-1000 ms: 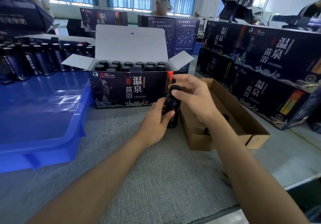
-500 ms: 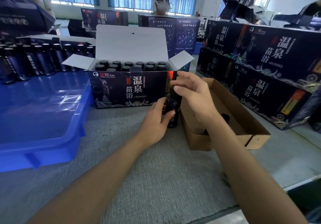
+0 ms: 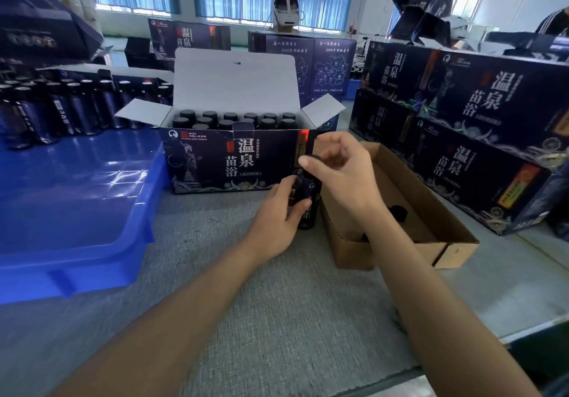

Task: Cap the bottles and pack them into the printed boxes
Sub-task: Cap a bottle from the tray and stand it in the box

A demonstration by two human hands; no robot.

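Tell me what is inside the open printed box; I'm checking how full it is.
Bottles with black caps stand in rows inside the printed box. Only the caps show; the front wall hides their bodies and the box floor.

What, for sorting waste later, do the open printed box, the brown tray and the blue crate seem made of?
Open printed box: paperboard, likely; dark glossy print outside, plain matte pale flaps inside. Brown tray: bare kraft cardboard, matte, with folded flaps. Blue crate: moulded plastic, glossy; it mirrors window light.
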